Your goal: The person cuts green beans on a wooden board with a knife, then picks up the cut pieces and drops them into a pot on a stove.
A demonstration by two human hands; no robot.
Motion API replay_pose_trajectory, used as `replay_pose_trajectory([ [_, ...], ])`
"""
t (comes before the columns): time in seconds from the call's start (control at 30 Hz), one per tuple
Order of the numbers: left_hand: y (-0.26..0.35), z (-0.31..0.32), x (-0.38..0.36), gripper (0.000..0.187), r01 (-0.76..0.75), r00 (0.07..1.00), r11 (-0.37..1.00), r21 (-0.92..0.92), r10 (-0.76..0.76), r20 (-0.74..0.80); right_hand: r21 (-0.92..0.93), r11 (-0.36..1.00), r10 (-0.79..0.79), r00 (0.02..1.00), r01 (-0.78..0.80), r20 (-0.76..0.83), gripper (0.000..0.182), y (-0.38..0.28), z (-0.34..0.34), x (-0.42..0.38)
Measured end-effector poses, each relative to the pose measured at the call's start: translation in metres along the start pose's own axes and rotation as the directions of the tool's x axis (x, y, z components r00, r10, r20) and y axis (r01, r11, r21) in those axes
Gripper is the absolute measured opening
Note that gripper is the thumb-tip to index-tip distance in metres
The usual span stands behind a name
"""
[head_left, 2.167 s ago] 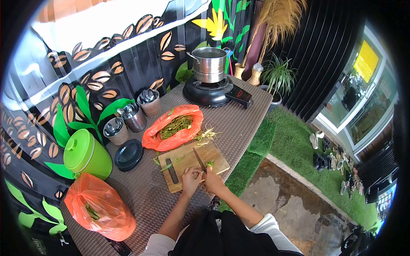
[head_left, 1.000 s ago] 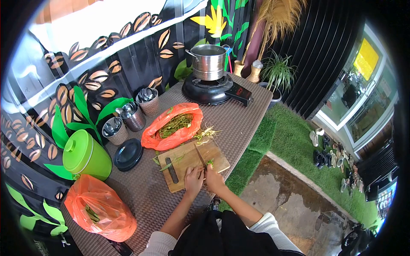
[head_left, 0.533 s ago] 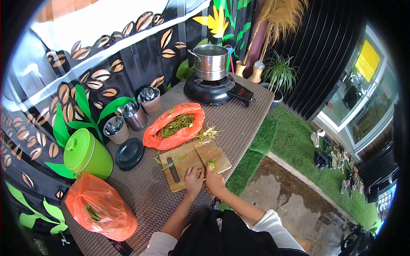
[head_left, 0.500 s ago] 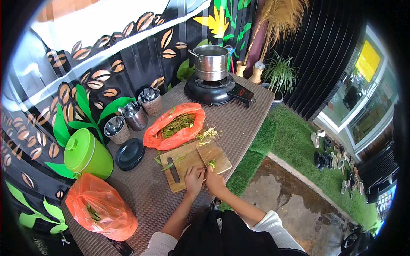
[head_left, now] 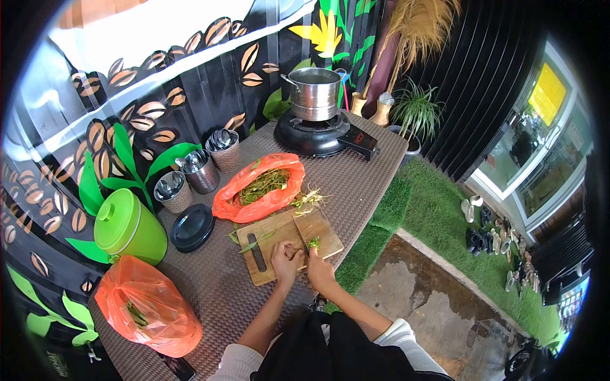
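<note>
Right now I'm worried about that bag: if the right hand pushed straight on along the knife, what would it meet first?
Probably the cut greens beside the knife, then stems; depth is unclear.

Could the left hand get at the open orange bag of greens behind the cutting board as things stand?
Probably yes. The left hand rests on the cutting board, and the orange bag of greens lies open just beyond the board's far edge. Only loose stems lie between; the knife sits off to the right.

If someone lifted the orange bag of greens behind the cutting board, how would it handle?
The orange bag would probably be floppy: its thin plastic lies crumpled and open. It likely feels light, holding only leafy greens. Lifted by one edge, it may sag and spill, since its mouth gapes wide.
</note>
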State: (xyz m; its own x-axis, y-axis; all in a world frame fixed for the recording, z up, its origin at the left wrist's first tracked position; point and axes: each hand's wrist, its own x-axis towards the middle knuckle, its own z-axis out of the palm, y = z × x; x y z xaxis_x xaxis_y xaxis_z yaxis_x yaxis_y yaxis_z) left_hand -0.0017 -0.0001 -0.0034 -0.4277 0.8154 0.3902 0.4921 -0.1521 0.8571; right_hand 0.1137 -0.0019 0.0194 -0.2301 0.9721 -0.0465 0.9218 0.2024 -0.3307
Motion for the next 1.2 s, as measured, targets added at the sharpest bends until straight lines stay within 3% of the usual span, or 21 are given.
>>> replay_pose_trajectory([
  [0.07, 0.000, -0.003, 0.008, 0.022, 0.194, 0.980, 0.956, -0.218, -0.183, 0.072, 0.076, 0.996, 0.041, 0.999, -0.043, 0.025, 0.025, 0.000, 0.003, 0.002],
  [0.1, 0.001, -0.007, 0.012, 0.022, 0.192, 0.981, 0.957, -0.217, -0.181, 0.069, 0.077, 0.996, 0.038, 0.999, -0.039, 0.023, 0.025, 0.000, 0.002, 0.001],
  [0.17, 0.000, -0.019, 0.021, 0.019, 0.131, 0.991, 0.990, -0.050, -0.132, -0.020, 0.111, 0.993, 0.028, 0.998, -0.033, 0.048, 0.028, 0.001, -0.001, -0.002],
  [0.2, -0.006, -0.025, 0.025, 0.019, 0.131, 0.991, 0.990, -0.049, -0.132, -0.020, 0.111, 0.993, 0.028, 0.999, -0.033, 0.047, 0.028, 0.002, -0.001, -0.002],
  [0.27, -0.016, -0.038, 0.035, 0.018, -0.088, 0.982, 0.943, 0.322, 0.136, -0.130, 0.182, 0.981, 0.054, 0.995, -0.068, 0.080, 0.030, 0.003, -0.001, 0.000],
  [0.3, -0.018, -0.042, 0.037, 0.018, -0.090, 0.982, 0.942, 0.323, 0.138, -0.130, 0.184, 0.981, 0.053, 0.996, -0.066, 0.078, 0.030, 0.003, -0.003, 0.000],
  [0.37, -0.019, -0.048, 0.040, 0.014, 0.071, 0.996, 0.961, 0.266, -0.055, -0.067, 0.196, 0.977, 0.064, 0.993, -0.083, 0.098, 0.030, 0.002, -0.004, 0.000],
  [0.6, -0.010, -0.039, 0.036, 0.017, 0.116, 0.992, 0.968, 0.223, -0.125, 0.026, 0.188, 0.979, 0.065, 0.994, -0.080, 0.086, 0.030, 0.005, 0.000, 0.000],
  [0.67, 0.002, -0.035, 0.032, 0.021, 0.365, 0.912, 0.929, 0.060, -0.370, 0.175, 0.203, 0.976, 0.057, 0.995, -0.074, 0.087, 0.028, 0.006, -0.002, 0.000],
  [0.7, 0.001, -0.034, 0.032, 0.021, 0.364, 0.913, 0.929, 0.061, -0.369, 0.174, 0.204, 0.976, 0.056, 0.995, -0.073, 0.087, 0.028, 0.005, -0.002, 0.001],
  [0.77, -0.005, -0.028, 0.031, 0.021, 0.425, 0.861, 0.882, -0.202, -0.326, 0.389, 0.217, 0.974, 0.054, 0.994, -0.072, 0.090, 0.030, 0.007, -0.001, 0.000],
  [0.8, -0.011, -0.027, 0.032, 0.021, 0.425, 0.861, 0.882, -0.202, -0.325, 0.391, 0.216, 0.974, 0.055, 0.994, -0.074, 0.089, 0.030, 0.008, 0.001, 0.001],
  [0.83, -0.018, -0.029, 0.034, 0.019, 0.204, 0.932, 0.979, -0.025, -0.186, 0.310, 0.196, 0.979, 0.048, 0.995, -0.063, 0.082, 0.031, 0.009, 0.002, 0.001],
  [0.87, -0.021, -0.033, 0.037, 0.017, -0.024, 0.966, 0.985, 0.170, -0.021, 0.258, 0.176, 0.983, 0.040, 0.996, -0.053, 0.074, 0.032, 0.008, 0.001, 0.001],
  [0.9, -0.024, -0.037, 0.039, 0.017, -0.026, 0.966, 0.985, 0.171, -0.019, 0.259, 0.178, 0.983, 0.042, 0.996, -0.054, 0.073, 0.032, 0.007, -0.001, 0.000],
  [0.97, -0.026, -0.045, 0.042, 0.014, -0.273, 0.938, 0.900, 0.340, 0.169, 0.304, 0.189, 0.980, 0.036, 0.995, -0.054, 0.097, 0.035, 0.007, -0.004, -0.001],
  [1.2, -0.017, -0.054, 0.053, 0.008, -0.354, 0.874, 0.848, 0.394, 0.150, 0.463, 0.197, 0.979, 0.034, 0.997, -0.047, 0.066, 0.029, 0.006, -0.003, -0.001],
])
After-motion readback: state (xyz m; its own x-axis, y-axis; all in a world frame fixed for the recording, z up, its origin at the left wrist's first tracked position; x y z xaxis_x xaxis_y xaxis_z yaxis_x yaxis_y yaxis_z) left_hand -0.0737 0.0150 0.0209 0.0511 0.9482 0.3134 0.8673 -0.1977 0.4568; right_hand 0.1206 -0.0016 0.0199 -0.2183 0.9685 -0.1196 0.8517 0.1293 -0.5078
